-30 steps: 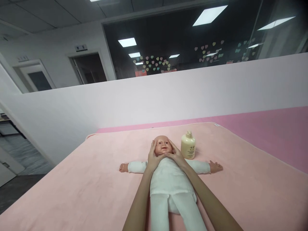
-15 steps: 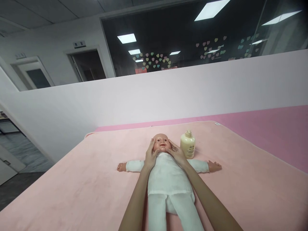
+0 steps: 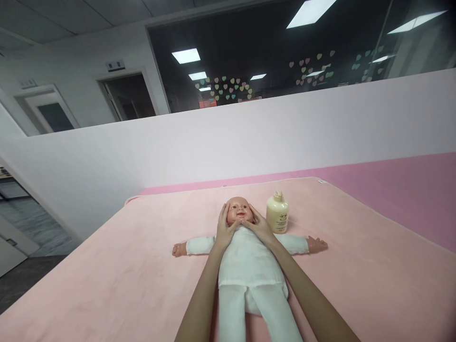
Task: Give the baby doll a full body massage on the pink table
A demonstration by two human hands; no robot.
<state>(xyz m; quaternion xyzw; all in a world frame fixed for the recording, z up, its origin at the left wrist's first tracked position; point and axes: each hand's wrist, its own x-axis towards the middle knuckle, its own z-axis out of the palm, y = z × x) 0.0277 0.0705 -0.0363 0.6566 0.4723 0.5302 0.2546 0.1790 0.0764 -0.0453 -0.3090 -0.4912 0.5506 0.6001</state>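
Doll: the doll [image 3: 249,261] lies on its back in the middle of your pink blanket [image 3: 117,266], head away from you, legs toward you, both arms stretched out sideways. It wears a white top and white trousers.
Your left hand: your left hand [image 3: 225,232] rests along the left side of the doll's head [image 3: 238,203], fingers extended up the cheek, thumb angled in to the chin.
Your right hand: your right hand [image 3: 262,231] mirrors it on the other side, thumb also at the chin, the two thumb tips close together.
Grip: both your hands are spread, thumbs well away from fingers, framing the head between them; you cannot tell from here how firmly they press.
Bottle: a pale yellow bottle [image 3: 277,216] stands upright to the right of the head, near your right hand and just beyond the doll's outstretched arm.
Backdrop: behind the blanket you face a white low wall [image 3: 228,147], with a dark window [image 3: 249,52] bearing heart stickers [image 3: 232,80] above it.
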